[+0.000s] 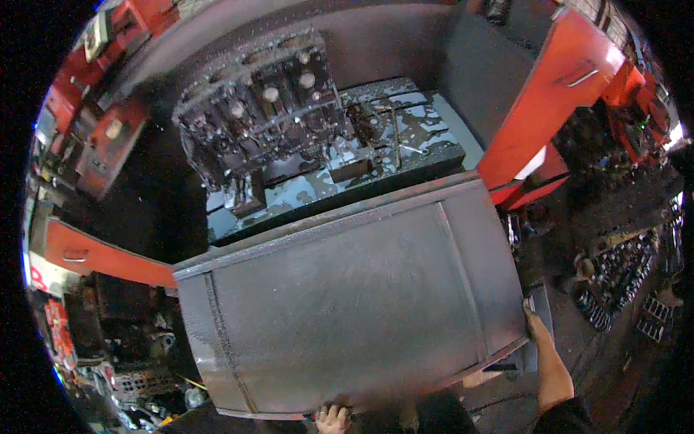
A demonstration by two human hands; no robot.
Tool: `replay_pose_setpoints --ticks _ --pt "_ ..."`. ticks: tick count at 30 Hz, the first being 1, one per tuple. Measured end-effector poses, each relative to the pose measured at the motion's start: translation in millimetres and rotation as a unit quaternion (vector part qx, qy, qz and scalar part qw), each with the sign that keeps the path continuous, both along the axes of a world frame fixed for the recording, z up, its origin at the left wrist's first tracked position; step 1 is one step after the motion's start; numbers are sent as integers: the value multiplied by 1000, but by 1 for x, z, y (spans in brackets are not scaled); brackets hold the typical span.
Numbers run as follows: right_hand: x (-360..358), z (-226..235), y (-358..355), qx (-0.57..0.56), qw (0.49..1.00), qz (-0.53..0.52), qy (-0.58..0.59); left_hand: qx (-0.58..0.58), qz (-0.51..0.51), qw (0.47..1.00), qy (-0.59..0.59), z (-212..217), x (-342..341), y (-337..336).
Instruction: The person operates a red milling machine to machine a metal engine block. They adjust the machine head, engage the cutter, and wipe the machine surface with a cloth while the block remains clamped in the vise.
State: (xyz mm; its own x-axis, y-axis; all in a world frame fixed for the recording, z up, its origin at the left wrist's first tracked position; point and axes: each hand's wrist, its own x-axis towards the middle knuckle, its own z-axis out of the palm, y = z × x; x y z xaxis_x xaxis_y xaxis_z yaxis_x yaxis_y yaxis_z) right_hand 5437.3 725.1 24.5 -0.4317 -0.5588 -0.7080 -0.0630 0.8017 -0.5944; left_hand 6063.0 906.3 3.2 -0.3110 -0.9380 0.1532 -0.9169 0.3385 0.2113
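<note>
A wide grey metal door panel (347, 296), folded down and wet-looking, slopes toward me from a large parts-washing cabinet. At its near edge, my left hand (332, 418) has its fingers curled over the rim. My right hand (535, 325) grips the panel's right edge, its fingers partly hidden behind the metal. Inside the cabinet sits a dark, wet engine block (264, 101), propped on a metal block (247, 194) at its lower left corner. Right of the engine block, a wrench (414, 150) and a thin rod (396, 137) lie on the wet cabinet floor (434, 130).
Red side panels with handles flank the opening, one at the right (549, 94) and one at the left (101, 249). Rows of small metal parts (629, 271) lie on the floor at right. Greasy engine parts (141, 383) crowd the lower left.
</note>
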Motion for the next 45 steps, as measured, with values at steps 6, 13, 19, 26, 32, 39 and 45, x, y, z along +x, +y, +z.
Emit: replay_pose_setpoints --ticks 6,13,19,26,32,39,45 --pt "13 -167 -69 -37 995 -81 -54 86 152 959 -221 -147 -19 -44" --pt "-12 -436 -203 -122 975 -114 -148 326 234 910 -107 -133 -9 -21" --pt "26 -409 -316 -108 988 -70 -91 417 351 838 -37 -71 -26 4" --pt "24 -384 -354 -36 985 131 107 523 456 718 -56 -10 -88 -66" --pt "66 -234 -325 -157 845 380 342 410 550 631 363 9 -86 -72" --pt "201 53 -409 -350 817 400 223 288 591 317 684 -12 -32 -19" --pt "304 -16 -595 -150 762 529 342 256 567 482 618 19 11 -128"
